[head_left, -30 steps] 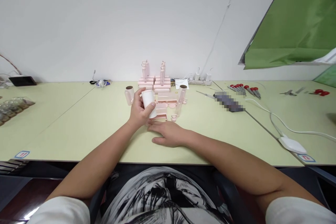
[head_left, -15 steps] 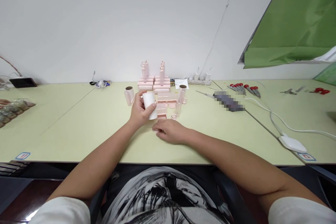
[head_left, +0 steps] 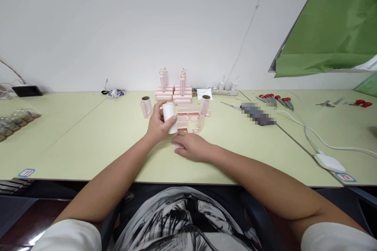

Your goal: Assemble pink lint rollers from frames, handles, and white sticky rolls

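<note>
My left hand is wrapped round a white cylinder, held slightly tilted above the table. Just to its right and lower, my right hand rests low at the tabletop, thumb and fingers closed round a small pale pink piece that is mostly covered. Beyond the hands lie open pink boxes with clear lids. Pink tubes stand on both sides, a left tube and a right tube, each with a brown open top. A clear pink tube stands close to the right one.
Stacked pink boxes with slim pink bottles on top stand against the wall. A power strip, a blurred-out dark object, red-handled tools and a white cable device are to the right. Clear bags lie at left.
The pale pink piece now shows more between my right thumb and fingers. My left hand keeps hold of the white cylinder. Another person's fingers at the far left edge have gone from view.
</note>
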Motion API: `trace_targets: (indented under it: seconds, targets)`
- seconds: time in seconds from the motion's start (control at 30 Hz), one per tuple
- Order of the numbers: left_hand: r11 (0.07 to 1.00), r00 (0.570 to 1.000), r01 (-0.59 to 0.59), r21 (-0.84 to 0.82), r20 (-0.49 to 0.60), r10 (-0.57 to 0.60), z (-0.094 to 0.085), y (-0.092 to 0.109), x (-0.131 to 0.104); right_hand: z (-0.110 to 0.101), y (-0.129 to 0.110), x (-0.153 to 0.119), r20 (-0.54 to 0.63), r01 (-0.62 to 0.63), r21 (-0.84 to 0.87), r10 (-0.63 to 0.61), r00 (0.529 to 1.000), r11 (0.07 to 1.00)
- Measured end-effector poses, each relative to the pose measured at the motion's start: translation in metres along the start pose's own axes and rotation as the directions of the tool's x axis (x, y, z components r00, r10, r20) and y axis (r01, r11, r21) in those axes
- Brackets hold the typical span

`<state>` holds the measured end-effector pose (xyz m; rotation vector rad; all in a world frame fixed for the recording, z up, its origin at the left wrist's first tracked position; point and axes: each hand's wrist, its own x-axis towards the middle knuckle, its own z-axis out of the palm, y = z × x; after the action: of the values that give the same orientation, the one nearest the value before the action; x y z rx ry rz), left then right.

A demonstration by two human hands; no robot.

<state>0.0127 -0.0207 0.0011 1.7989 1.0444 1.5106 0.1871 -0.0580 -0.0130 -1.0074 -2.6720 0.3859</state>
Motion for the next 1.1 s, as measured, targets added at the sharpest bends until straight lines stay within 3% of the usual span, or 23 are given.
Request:
trace_targets:
  seconds: [0.3,0.7,1.1]
  targets:
    - [0.999,0.996,0.035,-0.034,0.078,-0.033,0.0012,-0.001,-0.0008,0.0007,0.0023,0.0002,-0.026,-0.003,-0.004,0.003,1.0,1.0]
    - [0.999,0.994,0.024,-0.047,0.103,-0.019,0.001,0.003,-0.0018,-0.0009,0.0003,-0.0014,0.016,0.016,-0.051,-0.015,1.0,0.999]
    - [1.0,0.995,0.007,-0.013,0.102,-0.006,0.0007,0.0009,-0.0018,0.0001,0.005,-0.0011,-0.085,0.055,0.051,-0.051,0.995,0.997]
